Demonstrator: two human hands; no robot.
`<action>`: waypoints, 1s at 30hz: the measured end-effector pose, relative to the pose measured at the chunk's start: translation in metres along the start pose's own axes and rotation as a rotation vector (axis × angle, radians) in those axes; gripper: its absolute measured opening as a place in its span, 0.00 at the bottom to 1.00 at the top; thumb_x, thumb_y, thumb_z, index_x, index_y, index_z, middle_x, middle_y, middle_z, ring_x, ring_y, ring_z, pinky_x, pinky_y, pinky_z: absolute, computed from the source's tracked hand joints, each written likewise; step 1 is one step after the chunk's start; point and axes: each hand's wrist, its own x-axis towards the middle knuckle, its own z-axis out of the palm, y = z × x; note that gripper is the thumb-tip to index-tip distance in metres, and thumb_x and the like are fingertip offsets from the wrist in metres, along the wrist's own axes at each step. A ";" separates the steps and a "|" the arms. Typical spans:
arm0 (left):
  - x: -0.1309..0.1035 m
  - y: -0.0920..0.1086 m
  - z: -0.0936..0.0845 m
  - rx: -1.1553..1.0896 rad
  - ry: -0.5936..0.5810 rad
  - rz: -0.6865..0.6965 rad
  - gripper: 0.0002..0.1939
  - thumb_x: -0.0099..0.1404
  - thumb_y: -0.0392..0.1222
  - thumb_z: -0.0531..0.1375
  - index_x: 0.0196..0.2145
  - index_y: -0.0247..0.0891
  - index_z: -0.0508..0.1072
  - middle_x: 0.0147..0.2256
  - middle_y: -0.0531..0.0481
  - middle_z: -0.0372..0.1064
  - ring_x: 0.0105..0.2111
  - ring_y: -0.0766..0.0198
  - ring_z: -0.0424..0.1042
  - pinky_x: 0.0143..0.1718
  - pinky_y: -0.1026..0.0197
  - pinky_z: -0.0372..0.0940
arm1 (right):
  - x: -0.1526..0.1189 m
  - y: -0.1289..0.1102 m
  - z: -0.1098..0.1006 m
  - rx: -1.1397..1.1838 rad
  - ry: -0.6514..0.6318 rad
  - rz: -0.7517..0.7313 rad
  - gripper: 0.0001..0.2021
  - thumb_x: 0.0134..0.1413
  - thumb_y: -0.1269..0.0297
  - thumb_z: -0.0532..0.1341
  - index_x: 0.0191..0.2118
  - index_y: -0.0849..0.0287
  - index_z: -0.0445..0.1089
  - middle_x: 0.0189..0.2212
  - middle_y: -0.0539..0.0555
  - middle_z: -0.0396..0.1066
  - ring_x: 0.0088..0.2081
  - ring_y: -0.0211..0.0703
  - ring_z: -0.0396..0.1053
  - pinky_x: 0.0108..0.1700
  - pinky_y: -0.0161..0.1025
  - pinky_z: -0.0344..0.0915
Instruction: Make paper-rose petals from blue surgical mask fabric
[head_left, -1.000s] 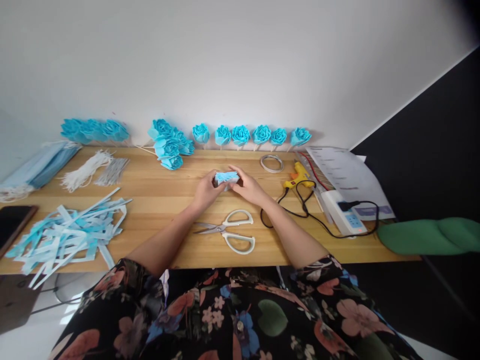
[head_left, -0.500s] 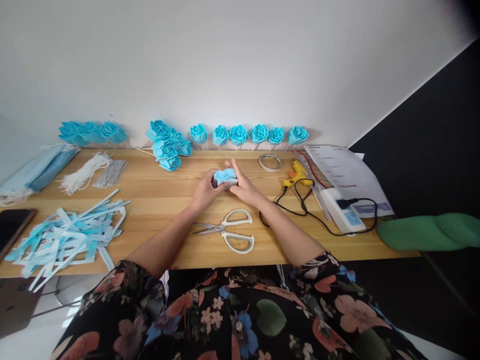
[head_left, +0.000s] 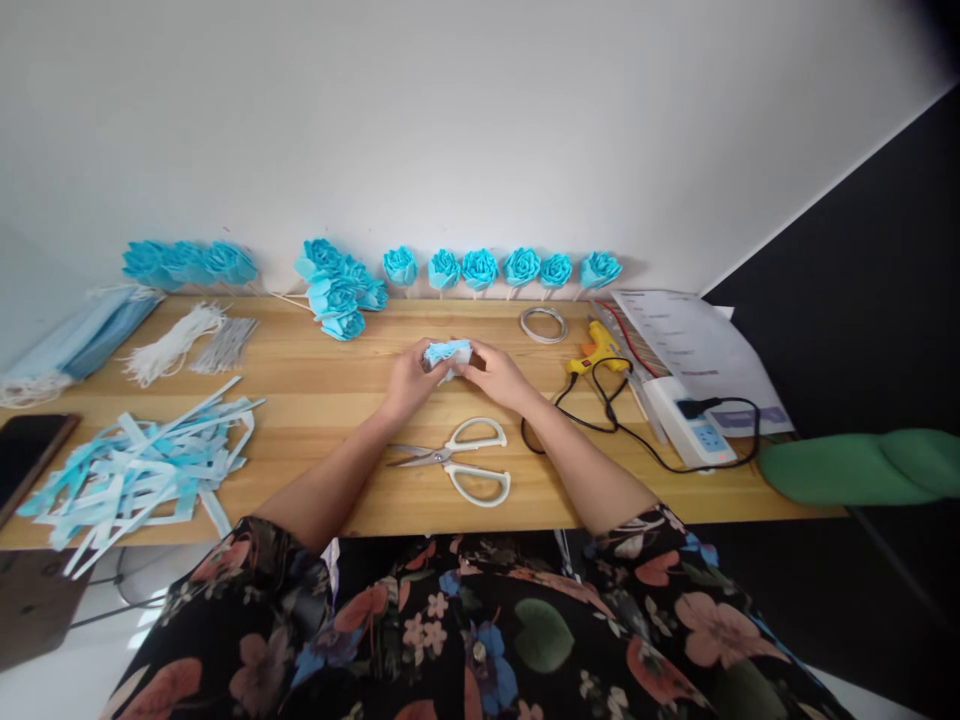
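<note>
Between my two hands, above the middle of the wooden table, is a bundle of pleated blue and white mask fabric (head_left: 448, 352). My left hand (head_left: 412, 380) grips its left side, thumb toward the front. From the right, my right hand (head_left: 495, 375) pinches the near right edge between thumb and fingers. The bundle's underside is partly hidden by the fingers. Closer to me, scissors (head_left: 450, 458) with white handles lie with blades partly apart, pointing left.
Blue fabric flowers (head_left: 480, 270) on sticks line the wall. At left are masks (head_left: 82, 340), white ear loops (head_left: 172, 345), wire strips (head_left: 225, 345), cut strips (head_left: 150, 470) and a phone (head_left: 30, 460). At right are a wire coil (head_left: 544, 325), yellow glue gun (head_left: 600, 348), power strip (head_left: 694, 425) and paper (head_left: 697, 350).
My right hand's raised fingers have come down and now pinch the bundle's right edge. The bundle has tilted, showing more of its white side.
</note>
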 end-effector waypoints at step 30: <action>0.004 -0.004 -0.003 0.051 -0.071 -0.043 0.21 0.53 0.47 0.64 0.43 0.36 0.69 0.34 0.52 0.70 0.30 0.64 0.67 0.33 0.63 0.62 | -0.004 -0.023 -0.048 -0.071 -0.112 0.066 0.10 0.53 0.66 0.54 0.26 0.60 0.71 0.21 0.48 0.68 0.26 0.36 0.64 0.30 0.33 0.57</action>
